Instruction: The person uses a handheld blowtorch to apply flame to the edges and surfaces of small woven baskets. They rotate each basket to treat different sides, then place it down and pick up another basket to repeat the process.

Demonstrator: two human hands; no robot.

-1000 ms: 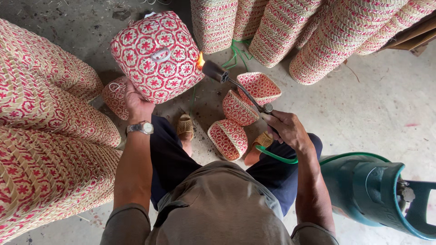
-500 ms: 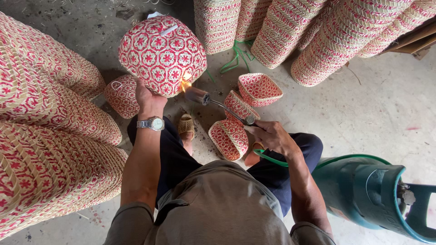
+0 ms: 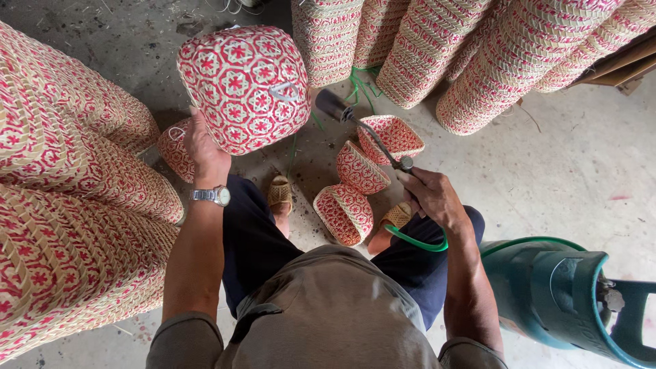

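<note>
A: The woven basket (image 3: 249,85), red and cream, is up in front of us, held in the air above the floor (image 3: 560,171) by our left hand (image 3: 205,150), which is closed on its lower edge.

B: And our right hand (image 3: 434,198) is wrapped around the torch (image 3: 365,130), its nozzle just beside the basket's side. A green hose (image 3: 417,240) runs back to the gas cylinder (image 3: 547,294).

A: We'd judge the basket light and fairly stiff, though the weave could dent or scorch. The rim or lower edge looks like the best place to grip.

B: Smaller baskets (image 3: 355,184) lie on the floor near our sandalled feet (image 3: 279,195), with tall stacks (image 3: 68,205) of woven ones all around.
</note>
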